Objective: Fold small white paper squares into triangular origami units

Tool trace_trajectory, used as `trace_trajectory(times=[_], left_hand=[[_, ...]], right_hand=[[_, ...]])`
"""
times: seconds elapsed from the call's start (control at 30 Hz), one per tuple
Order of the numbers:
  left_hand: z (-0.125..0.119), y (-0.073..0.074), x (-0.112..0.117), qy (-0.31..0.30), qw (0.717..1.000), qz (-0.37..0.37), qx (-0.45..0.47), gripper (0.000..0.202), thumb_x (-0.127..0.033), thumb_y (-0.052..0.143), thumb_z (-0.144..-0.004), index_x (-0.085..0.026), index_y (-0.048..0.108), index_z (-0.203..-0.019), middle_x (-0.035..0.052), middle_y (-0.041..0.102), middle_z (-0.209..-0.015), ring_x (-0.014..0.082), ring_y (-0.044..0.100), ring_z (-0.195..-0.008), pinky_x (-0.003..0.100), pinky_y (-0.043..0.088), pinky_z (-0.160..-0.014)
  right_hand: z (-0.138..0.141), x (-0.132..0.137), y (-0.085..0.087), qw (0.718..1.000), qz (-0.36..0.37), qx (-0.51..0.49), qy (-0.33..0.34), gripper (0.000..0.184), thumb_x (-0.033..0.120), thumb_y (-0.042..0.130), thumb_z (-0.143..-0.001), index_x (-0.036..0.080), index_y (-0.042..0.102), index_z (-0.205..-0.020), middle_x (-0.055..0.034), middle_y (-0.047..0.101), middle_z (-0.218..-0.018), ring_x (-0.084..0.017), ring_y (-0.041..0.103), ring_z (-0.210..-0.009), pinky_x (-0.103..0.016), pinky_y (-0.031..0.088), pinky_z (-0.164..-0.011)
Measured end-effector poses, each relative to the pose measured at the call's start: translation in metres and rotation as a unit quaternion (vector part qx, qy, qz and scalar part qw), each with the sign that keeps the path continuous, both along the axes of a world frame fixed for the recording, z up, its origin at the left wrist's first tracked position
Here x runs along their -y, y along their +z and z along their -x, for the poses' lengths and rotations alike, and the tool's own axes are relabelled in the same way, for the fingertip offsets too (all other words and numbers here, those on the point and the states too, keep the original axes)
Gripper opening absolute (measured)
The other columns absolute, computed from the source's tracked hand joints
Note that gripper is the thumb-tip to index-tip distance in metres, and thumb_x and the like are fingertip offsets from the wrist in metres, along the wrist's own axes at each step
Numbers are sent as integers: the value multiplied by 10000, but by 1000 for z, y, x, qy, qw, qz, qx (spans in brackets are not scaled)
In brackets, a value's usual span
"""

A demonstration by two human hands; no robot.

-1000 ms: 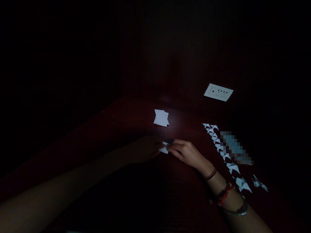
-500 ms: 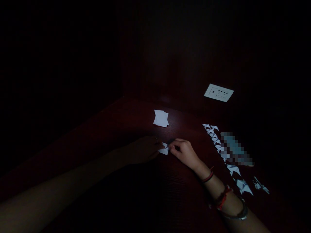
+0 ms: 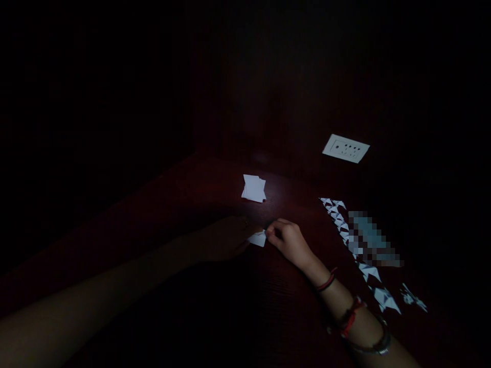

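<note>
A small piece of white paper (image 3: 258, 239) lies on the dark red table between my hands. My left hand (image 3: 228, 237) is in deep shadow, its fingertips closed on the paper's left and upper part. From the right, my right hand (image 3: 286, 236) pinches at the paper's right edge, thumb and forefinger pressed together. Part of the paper is hidden under the left fingers, so its folds are hard to make out. Just beyond both hands rests a loose stack of white paper sheets (image 3: 253, 188).
Folded white paper pieces (image 3: 338, 221) run in a line down the right side. A blurred bluish object (image 3: 372, 235) lies beside them, with small white scraps (image 3: 413, 297) nearer me. A white socket plate (image 3: 346, 148) is on the back wall. The surroundings are very dark.
My left fingers have shifted slightly to the right over the paper, covering more of its upper part. My right hand stays almost in place, still pinched at the right edge.
</note>
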State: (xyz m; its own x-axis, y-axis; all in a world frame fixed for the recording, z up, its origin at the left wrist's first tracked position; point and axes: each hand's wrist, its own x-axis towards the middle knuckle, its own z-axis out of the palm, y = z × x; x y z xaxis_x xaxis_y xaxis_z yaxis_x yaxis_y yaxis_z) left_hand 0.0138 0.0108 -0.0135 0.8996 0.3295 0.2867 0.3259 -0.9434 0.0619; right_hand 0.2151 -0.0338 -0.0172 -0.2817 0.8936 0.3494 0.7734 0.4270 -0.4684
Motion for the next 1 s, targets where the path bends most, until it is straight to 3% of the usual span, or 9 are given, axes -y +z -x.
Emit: trace_trajectory(times=[0.4,0.63,0.83,1.0], left_hand=[[2,-4,-6,-54,997,-51,7,329,-153,429,-835,-182,499,-1155,51,534,-1182,200,483,-1025,339,361,-876],[0,-9,-4,-16,998,-62,-10,340,-149,442,-826,-188,500,-1159,40,524,-1190,216,473,-1022,341,365,-853],[1,-13,-7,-25,998,-59,13,337,-151,453,-819,-203,495,-1149,42,527,-1175,210,482,-1017,339,361,-853],[1,-15,-9,-34,998,-43,21,360,-126,449,-807,-199,483,-1157,36,520,-1187,197,474,-1038,327,356,-866]], right_hand=[[0,-2,-1,1000,0,19,-12,92,116,498,-770,156,543,-701,-27,557,-715,-123,521,-664,-225,390,-636],[-1,1,3,999,-20,4,-24,105,97,495,-768,154,557,-706,-15,544,-696,-117,512,-655,-220,399,-630],[-9,14,13,992,-26,76,100,189,121,453,-814,179,620,-882,-35,564,-880,-121,542,-785,-221,433,-723],[-10,16,15,982,-27,141,122,226,127,440,-822,193,631,-923,-36,578,-984,-139,546,-893,-244,426,-822]])
